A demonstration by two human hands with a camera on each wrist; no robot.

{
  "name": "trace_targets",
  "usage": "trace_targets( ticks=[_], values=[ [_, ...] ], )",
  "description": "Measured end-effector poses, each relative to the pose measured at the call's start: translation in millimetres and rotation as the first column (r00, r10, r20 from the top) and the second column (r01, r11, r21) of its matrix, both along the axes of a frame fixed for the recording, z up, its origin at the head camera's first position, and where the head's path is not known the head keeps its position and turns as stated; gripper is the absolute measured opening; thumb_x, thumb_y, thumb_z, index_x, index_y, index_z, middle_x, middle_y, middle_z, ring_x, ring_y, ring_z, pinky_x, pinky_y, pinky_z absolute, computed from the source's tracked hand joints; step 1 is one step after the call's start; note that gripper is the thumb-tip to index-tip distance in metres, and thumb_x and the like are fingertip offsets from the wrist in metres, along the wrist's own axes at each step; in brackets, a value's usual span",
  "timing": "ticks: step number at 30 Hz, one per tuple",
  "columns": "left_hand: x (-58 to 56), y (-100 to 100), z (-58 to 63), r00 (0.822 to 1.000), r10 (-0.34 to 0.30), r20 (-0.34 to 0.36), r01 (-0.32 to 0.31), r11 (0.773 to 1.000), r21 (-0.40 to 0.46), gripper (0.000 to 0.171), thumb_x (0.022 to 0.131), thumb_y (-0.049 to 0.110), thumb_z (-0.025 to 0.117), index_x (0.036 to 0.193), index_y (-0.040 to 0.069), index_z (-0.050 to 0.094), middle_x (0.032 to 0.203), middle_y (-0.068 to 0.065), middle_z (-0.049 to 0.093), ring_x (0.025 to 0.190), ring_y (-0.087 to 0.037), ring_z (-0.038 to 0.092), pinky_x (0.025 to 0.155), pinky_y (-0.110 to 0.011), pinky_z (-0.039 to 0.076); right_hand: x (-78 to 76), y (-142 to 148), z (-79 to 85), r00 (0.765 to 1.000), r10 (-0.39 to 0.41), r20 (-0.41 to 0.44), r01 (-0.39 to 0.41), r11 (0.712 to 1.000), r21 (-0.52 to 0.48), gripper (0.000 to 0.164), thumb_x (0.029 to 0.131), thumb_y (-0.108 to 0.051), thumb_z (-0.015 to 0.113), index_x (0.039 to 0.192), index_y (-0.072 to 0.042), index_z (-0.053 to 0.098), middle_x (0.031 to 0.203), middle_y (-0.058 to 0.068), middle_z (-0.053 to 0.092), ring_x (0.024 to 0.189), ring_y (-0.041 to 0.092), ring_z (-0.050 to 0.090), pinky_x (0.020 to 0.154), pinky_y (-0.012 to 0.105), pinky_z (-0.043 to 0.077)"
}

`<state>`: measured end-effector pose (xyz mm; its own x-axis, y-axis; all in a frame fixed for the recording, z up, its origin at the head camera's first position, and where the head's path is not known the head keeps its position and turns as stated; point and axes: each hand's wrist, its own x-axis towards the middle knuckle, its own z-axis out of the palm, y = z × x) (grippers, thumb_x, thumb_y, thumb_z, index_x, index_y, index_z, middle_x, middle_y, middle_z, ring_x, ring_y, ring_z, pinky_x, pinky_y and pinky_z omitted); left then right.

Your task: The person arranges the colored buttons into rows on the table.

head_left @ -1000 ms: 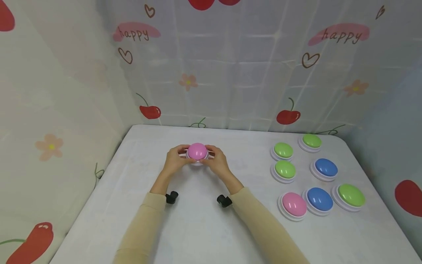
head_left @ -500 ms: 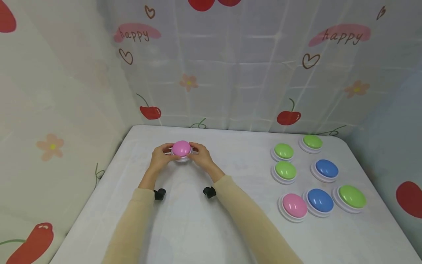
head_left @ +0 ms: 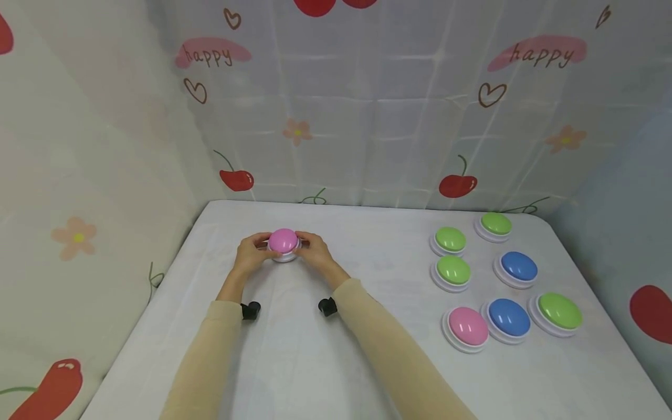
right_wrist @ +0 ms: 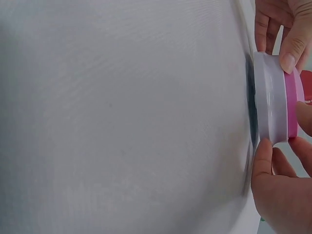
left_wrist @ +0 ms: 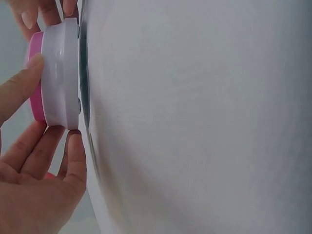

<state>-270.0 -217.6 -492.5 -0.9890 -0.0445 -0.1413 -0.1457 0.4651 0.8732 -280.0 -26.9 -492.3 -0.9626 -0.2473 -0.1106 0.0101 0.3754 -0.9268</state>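
Note:
A round push button with a pink dome (head_left: 283,240) and a white base (left_wrist: 59,73) is held between both hands towards the back left of the table. My left hand (head_left: 252,254) grips its left side, thumb on the near edge of the dome and fingers along the base. From the right, my right hand (head_left: 316,252) grips the opposite side the same way. In the left wrist view the base stays close over the white tabletop, with small feet showing under it. The dome points up.
On the right stand several similar buttons: a pink one (head_left: 468,326), blue ones (head_left: 509,318) (head_left: 519,266) and green ones (head_left: 454,270) (head_left: 559,311). A white cloth covers the table (head_left: 315,361). A printed curtain (head_left: 367,157) hangs behind and at the sides.
Both hands have carried the pink button leftward from near the middle of the table, mostly in the first half second. Lately it has shifted only slightly left and nearer. The other buttons stay put.

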Motion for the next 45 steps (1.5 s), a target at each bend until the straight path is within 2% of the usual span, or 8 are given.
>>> trace_targets(
  ticks=[5,16,21,26,33,36,40,45],
  values=[
    [0.4,-1,-4.0,1.0,-0.007,0.007,0.007,1.0,-0.009,0.066,0.081,0.014,0.08,0.14,0.005,0.051,0.144,-0.019,0.051,0.13,-0.036,0.05,0.107,-0.046,0.046,0.9,-3,-3.6,1.0,0.006,-0.023,-0.005,0.999,0.038,0.052,0.091,-0.008,0.065,0.14,-0.005,0.052,0.139,0.019,0.052,0.129,0.033,0.051,0.109,0.041,0.044],
    [0.3,-2,-8.9,1.0,-0.029,0.006,0.029,1.0,0.006,0.069,0.082,0.013,0.078,0.143,0.004,0.047,0.147,-0.02,0.047,0.133,-0.037,0.047,0.108,-0.046,0.045,1.8,-6,-6.9,0.999,0.004,-0.039,-0.004,1.0,0.0,0.053,0.09,-0.005,0.063,0.141,-0.002,0.05,0.145,0.02,0.048,0.135,0.034,0.046,0.114,0.043,0.039],
    [1.9,-2,-6.2,0.999,-0.028,0.016,0.028,1.0,0.011,0.07,0.082,0.013,0.077,0.144,0.004,0.045,0.147,-0.02,0.046,0.132,-0.036,0.046,0.109,-0.047,0.044,2.0,-7,-6.3,1.0,0.005,-0.031,-0.004,1.0,0.016,0.054,0.091,-0.006,0.063,0.143,-0.003,0.048,0.145,0.02,0.047,0.134,0.033,0.047,0.113,0.041,0.041],
    [8.7,4,2.6,1.0,0.0,-0.014,-0.001,1.0,-0.017,0.079,0.083,0.015,0.077,0.149,0.004,0.036,0.151,-0.021,0.04,0.136,-0.039,0.042,0.11,-0.05,0.041,11.3,-2,1.2,0.997,-0.072,-0.018,0.073,0.997,0.011,0.055,0.09,-0.01,0.065,0.142,-0.005,0.048,0.142,0.019,0.049,0.131,0.032,0.049,0.109,0.04,0.044],
    [28.8,27,19.2,0.976,0.147,-0.162,-0.14,0.989,0.054,0.071,0.084,0.013,0.076,0.146,0.006,0.042,0.148,-0.018,0.043,0.134,-0.035,0.042,0.111,-0.048,0.041,53.6,32,24.5,0.993,-0.116,0.034,0.118,0.991,-0.068,0.052,0.091,-0.012,0.066,0.14,-0.008,0.051,0.143,0.011,0.051,0.131,0.029,0.048,0.107,0.044,0.046],
    [39.4,45,26.8,0.961,0.166,-0.222,-0.145,0.984,0.107,0.063,0.084,0.009,0.075,0.141,0.003,0.048,0.142,-0.019,0.05,0.129,-0.034,0.047,0.108,-0.047,0.044,77.6,53,31.5,0.996,-0.094,0.008,0.094,0.992,-0.081,0.051,0.09,-0.011,0.066,0.139,-0.008,0.052,0.142,0.011,0.052,0.129,0.029,0.049,0.105,0.045,0.048],
    [54.9,75,32.2,0.951,0.093,-0.297,-0.051,0.988,0.145,0.057,0.081,0.004,0.076,0.133,-0.003,0.054,0.131,-0.023,0.057,0.122,-0.038,0.053,0.104,-0.049,0.047,114.9,88,34.5,0.998,-0.047,-0.05,0.042,0.995,-0.094,0.05,0.088,-0.009,0.069,0.136,-0.007,0.054,0.138,0.012,0.053,0.127,0.03,0.051,0.103,0.044,0.049],
    [78.7,114,31.8,0.935,-0.1,-0.34,0.149,0.981,0.121,0.057,0.08,0.006,0.078,0.132,-0.001,0.056,0.131,-0.02,0.059,0.12,-0.039,0.054,0.099,-0.05,0.05,165.6,143,28.9,0.984,0.01,-0.178,-0.009,1.0,0.005,0.05,0.085,-0.007,0.073,0.133,-0.006,0.057,0.131,0.01,0.057,0.12,0.03,0.057,0.097,0.037,0.054]
  ],
)
